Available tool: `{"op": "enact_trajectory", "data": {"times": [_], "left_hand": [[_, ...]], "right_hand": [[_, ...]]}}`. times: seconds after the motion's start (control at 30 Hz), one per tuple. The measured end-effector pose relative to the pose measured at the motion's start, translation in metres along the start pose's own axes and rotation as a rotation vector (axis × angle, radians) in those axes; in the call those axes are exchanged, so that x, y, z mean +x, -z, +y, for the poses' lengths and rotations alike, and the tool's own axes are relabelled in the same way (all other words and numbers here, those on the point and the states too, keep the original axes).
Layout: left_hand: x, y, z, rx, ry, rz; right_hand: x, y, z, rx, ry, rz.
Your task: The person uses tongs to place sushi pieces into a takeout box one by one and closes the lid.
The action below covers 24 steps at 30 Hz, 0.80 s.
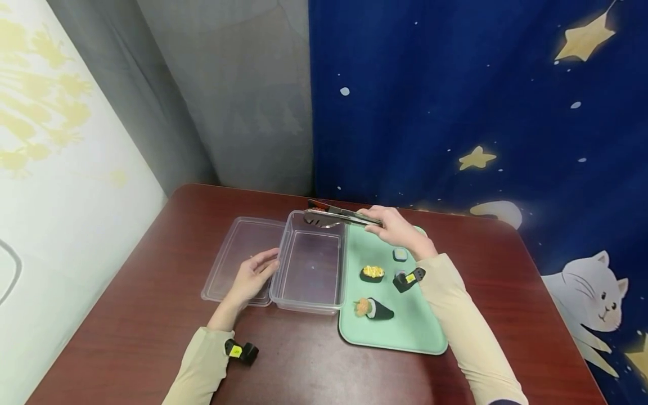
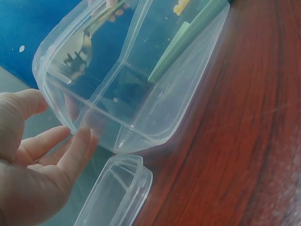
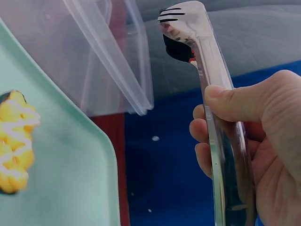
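Observation:
My right hand [image 1: 390,224] grips metal tongs [image 1: 334,216] whose tips hang over the far rim of a clear plastic container [image 1: 311,264]. In the right wrist view the thumb and fingers [image 3: 235,117] wrap the tongs [image 3: 207,70], and something dark with a speck of red [image 3: 181,51] sits between the tips; I cannot tell what it is. My left hand [image 1: 253,273] lies with relaxed fingers on the clear lid [image 1: 230,253], its fingertips [image 2: 82,141] touching the container's [image 2: 131,80] left wall. The container looks bare inside.
A mint-green tray [image 1: 410,326] lies right of the container on the dark red table [image 1: 314,365]. It carries a yellow-topped sushi piece [image 1: 372,273], a small green-topped one [image 1: 400,254] and a cone roll [image 1: 373,308]. A blue starred curtain [image 1: 481,101] hangs behind.

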State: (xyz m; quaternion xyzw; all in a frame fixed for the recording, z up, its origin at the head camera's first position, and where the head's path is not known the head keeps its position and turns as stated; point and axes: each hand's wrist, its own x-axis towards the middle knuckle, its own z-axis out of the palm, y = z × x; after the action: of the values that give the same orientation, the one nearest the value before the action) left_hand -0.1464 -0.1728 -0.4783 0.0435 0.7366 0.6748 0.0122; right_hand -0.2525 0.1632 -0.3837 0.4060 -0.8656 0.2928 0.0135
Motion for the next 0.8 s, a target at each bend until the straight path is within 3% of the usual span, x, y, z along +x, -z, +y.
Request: {"op": "enact_trajectory", "data": {"times": [0.37, 0.8], "left_hand": [[0.0, -0.002, 0.0, -0.012, 0.009, -0.004], [-0.001, -0.002, 0.001, -0.024, 0.013, 0.001]], "right_hand": [[0.016, -0.024, 0.002, -0.061, -0.068, -0.135], [0.035, -0.032, -0.015, -0.191, -0.083, -0.243]]}}
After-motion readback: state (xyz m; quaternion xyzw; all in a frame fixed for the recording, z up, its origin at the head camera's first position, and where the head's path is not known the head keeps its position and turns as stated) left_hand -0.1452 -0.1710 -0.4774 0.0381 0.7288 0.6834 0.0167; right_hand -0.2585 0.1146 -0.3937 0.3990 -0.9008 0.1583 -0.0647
